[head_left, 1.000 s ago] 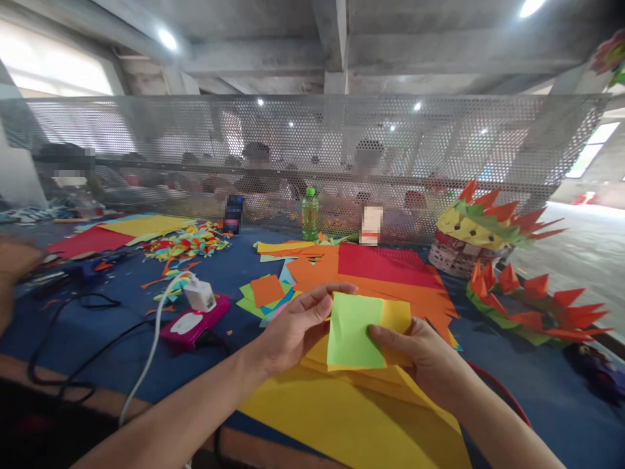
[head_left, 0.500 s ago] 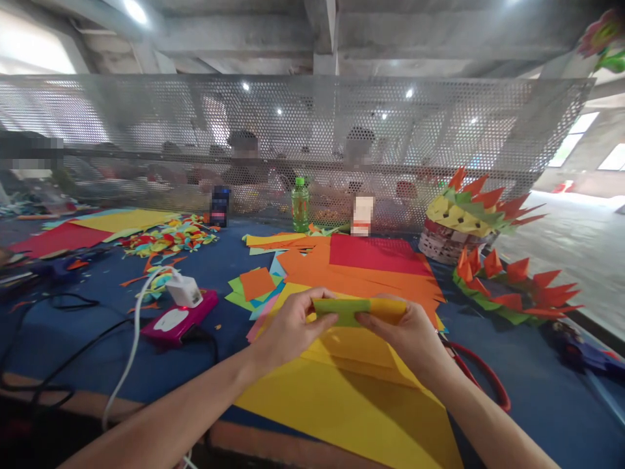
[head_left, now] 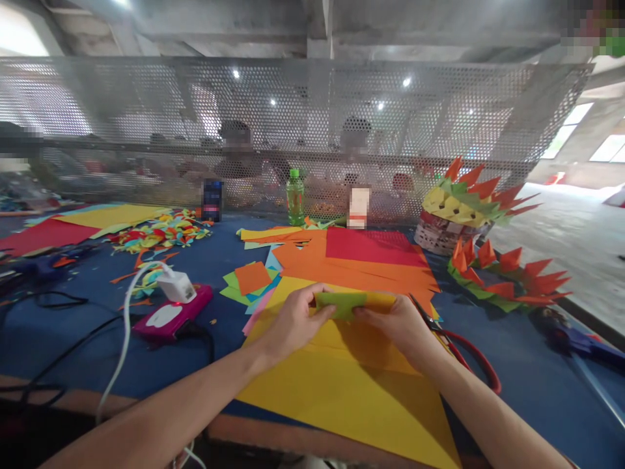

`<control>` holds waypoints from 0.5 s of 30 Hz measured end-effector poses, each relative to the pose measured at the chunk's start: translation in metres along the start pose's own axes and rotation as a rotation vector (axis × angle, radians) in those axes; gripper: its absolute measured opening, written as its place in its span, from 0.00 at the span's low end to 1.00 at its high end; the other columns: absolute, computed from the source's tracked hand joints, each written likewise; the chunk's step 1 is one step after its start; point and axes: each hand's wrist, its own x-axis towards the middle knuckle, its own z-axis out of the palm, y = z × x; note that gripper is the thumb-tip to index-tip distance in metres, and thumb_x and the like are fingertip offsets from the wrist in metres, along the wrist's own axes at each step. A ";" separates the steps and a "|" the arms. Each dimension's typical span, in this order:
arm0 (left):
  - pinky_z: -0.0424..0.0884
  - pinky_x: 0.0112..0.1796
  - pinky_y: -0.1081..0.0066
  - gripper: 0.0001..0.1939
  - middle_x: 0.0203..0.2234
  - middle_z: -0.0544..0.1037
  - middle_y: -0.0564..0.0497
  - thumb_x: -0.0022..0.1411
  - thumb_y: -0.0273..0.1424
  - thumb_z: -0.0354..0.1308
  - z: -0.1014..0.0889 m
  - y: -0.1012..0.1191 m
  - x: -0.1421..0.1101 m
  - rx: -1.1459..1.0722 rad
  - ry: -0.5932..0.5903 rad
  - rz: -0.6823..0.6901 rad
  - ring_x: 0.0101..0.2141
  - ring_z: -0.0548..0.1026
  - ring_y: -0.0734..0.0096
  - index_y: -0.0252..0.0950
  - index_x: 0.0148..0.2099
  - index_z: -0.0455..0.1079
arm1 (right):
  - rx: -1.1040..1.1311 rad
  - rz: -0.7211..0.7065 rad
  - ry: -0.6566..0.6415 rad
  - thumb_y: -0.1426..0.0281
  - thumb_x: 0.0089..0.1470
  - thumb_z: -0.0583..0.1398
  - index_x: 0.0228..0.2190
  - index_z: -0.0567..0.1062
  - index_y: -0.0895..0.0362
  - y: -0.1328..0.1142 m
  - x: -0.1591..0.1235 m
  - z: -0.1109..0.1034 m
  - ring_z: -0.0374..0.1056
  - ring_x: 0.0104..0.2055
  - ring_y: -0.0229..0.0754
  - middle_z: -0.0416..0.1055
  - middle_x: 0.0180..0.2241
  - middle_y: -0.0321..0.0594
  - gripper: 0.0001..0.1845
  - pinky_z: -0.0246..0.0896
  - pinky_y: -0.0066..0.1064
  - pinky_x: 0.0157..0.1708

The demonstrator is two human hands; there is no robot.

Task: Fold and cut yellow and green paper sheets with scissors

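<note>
In the head view, a small folded green paper (head_left: 342, 303) is held level between my two hands. My left hand (head_left: 307, 316) pinches its left end, thumb in front and fingers behind. My right hand (head_left: 390, 319) grips the right side, where a yellow paper (head_left: 381, 300) sticks out from the green one; whether they are joined I cannot tell. Below both hands lie large yellow sheets (head_left: 342, 397). Red-handled scissors (head_left: 481, 358) lie beside my right wrist, partly covered by it.
Orange sheets (head_left: 303, 260) and a red sheet (head_left: 371, 246) lie beyond my hands. A pink power strip (head_left: 195, 309) with cables is at left. A green bottle (head_left: 295, 200) stands near the mesh screen (head_left: 161, 117). At right are a paper basket (head_left: 442, 228) and an orange-pointed paper ring (head_left: 505, 299).
The view has shifted slightly, so things sit a little higher and further left. My right hand covers more of the yellow paper, and the scissors' blades now show beside it.
</note>
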 end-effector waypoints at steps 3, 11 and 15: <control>0.60 0.30 0.73 0.06 0.26 0.69 0.56 0.60 0.34 0.56 0.001 -0.002 0.000 0.005 0.018 0.019 0.28 0.66 0.72 0.37 0.35 0.67 | -0.051 0.013 0.024 0.62 0.42 0.69 0.35 0.82 0.56 -0.002 0.001 -0.003 0.75 0.38 0.51 0.81 0.34 0.41 0.16 0.69 0.41 0.42; 0.62 0.32 0.72 0.06 0.28 0.70 0.54 0.59 0.34 0.56 0.003 -0.007 0.002 -0.117 0.016 -0.007 0.30 0.67 0.70 0.36 0.35 0.66 | -0.868 -0.640 0.252 0.68 0.61 0.61 0.64 0.63 0.49 -0.016 -0.009 -0.004 0.63 0.58 0.53 0.65 0.61 0.48 0.31 0.60 0.48 0.55; 0.61 0.31 0.73 0.06 0.27 0.69 0.55 0.60 0.34 0.56 0.005 -0.008 0.002 -0.103 0.030 0.007 0.29 0.67 0.71 0.37 0.35 0.65 | -1.164 -0.755 0.199 0.70 0.67 0.55 0.62 0.66 0.48 -0.019 -0.014 0.001 0.62 0.59 0.53 0.66 0.62 0.45 0.23 0.57 0.48 0.54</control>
